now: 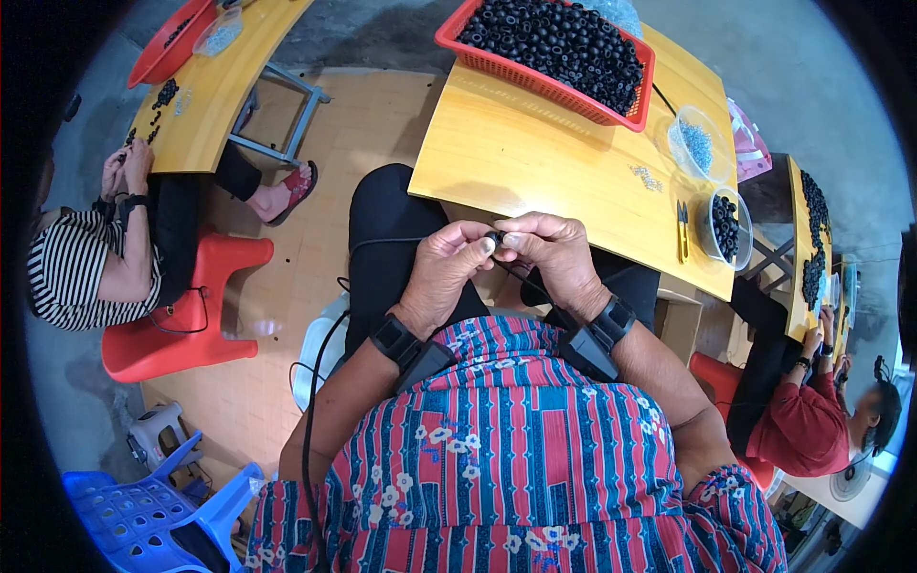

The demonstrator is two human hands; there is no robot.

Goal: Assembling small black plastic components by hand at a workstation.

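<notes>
Between my two hands, just off the near edge of the yellow table, is a small round black piece, mostly covered by fingertips. My left hand pinches it between thumb and fingers. From the other side, my right hand has its thumb and forefinger pressed together against it; whether a tiny part is in that pinch I cannot make out. Ahead on the table stands a red basket heaped with black ring-shaped pieces. Small clear bits lie loose on the tabletop to the right.
At the table's right side are a tub of clear bluish bits, a tub of black pieces and yellow-handled thread snips. A black cable runs by my left arm. Other people sit working left and right; a blue chair stands behind left.
</notes>
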